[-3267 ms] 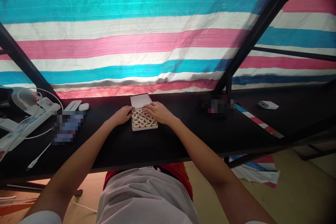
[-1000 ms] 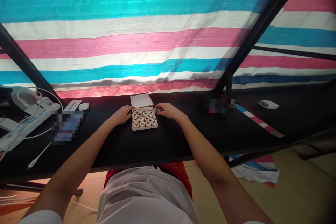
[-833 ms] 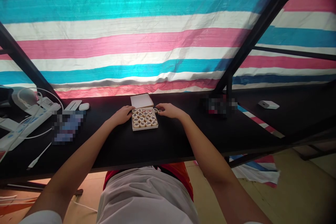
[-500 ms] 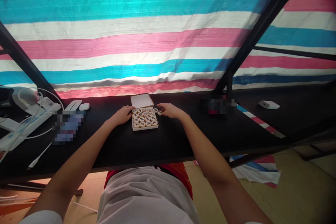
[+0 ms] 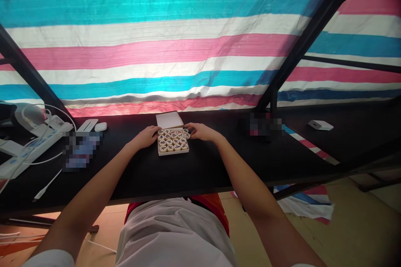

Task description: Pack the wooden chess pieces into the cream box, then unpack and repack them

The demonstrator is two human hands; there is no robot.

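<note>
Rows of round Chinese chess pieces point(image 5: 170, 142) with dark and red characters fill a shallow white box point(image 5: 173, 154) on the black table. Behind it lies the white lid point(image 5: 169, 119), its plain side up. My left hand point(image 5: 148, 137) lies along the box's left edge, fingers curled against its upper left corner. At the upper right edge, my right hand point(image 5: 202, 132) pinches a loose Chinese chess piece point(image 5: 188, 136). A second loose piece point(image 5: 186, 130) sits just behind it, partly covered by the fingers.
To the left are a power strip point(image 5: 39, 148) with cables, a white earphone case point(image 5: 100, 127) and a blurred-out item point(image 5: 82, 150). Another blurred item point(image 5: 261, 126) and a white adapter point(image 5: 321, 125) lie to the right. Striped sheeting point(image 5: 163, 50) hangs behind the table.
My right hand has moved slightly left, bringing the loose pieces up against the box's right edge. My left hand has stayed at the left edge.
</note>
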